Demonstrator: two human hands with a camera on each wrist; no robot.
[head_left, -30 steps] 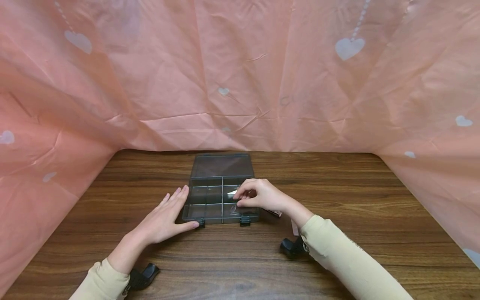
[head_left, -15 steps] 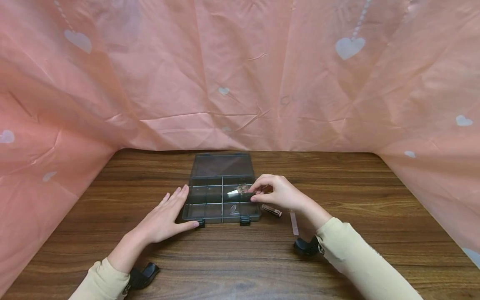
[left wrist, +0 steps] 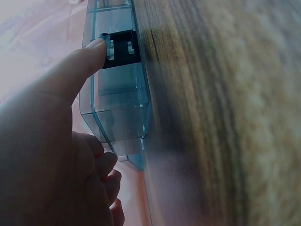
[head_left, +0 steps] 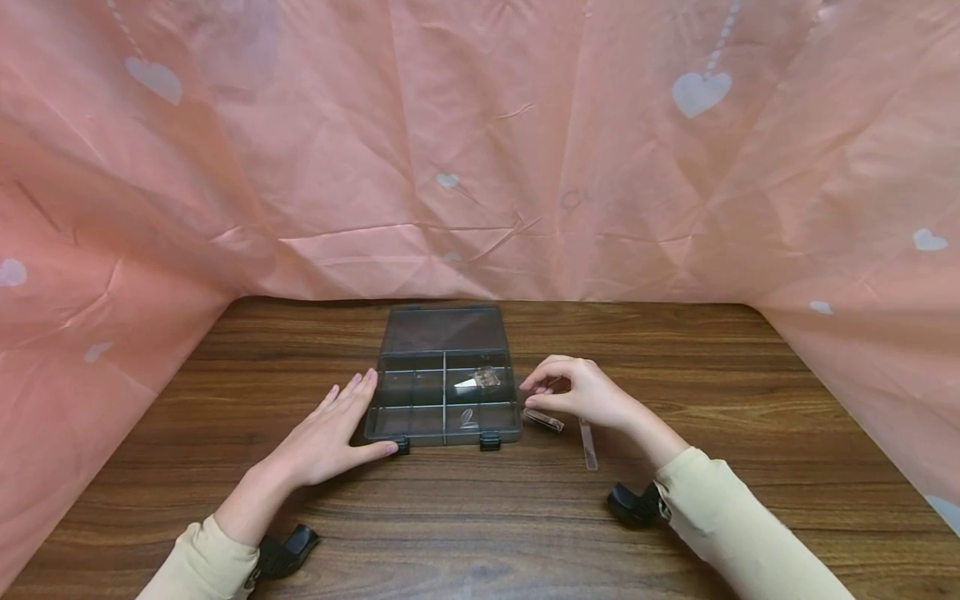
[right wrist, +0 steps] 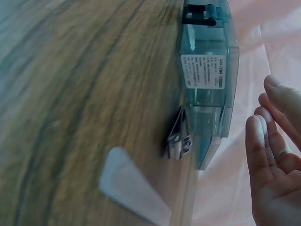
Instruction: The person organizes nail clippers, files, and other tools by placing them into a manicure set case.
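A see-through dark grey compartment box (head_left: 408,421) lies with its lid folded back. My left hand (head_left: 330,433) rests against its left side with fingers straight; in the left wrist view the thumb touches the black front latch (left wrist: 121,48). Just right of the box hovers my right hand (head_left: 585,393), fingers loosely bent, nothing visible between thumb and fingertips. Beneath it on the table is a nail clipper (head_left: 543,420). A small piece with a white pointed end and a patterned brownish part (head_left: 487,378) lies in a right compartment. Clear oval pieces (head_left: 467,418) lie nearer the front.
A pale, flat, narrow strip (head_left: 588,446), like a nail file, lies on the wooden table (head_left: 465,525) right of the nail clipper. A printed label (right wrist: 204,71) is on the box's side. Pink cloth with hearts (head_left: 480,150) hangs around the table.
My right hand has drawn back rightward from over the box, uncovering the patterned piece in the compartment, the nail clipper and the strip. My left hand has stayed in place.
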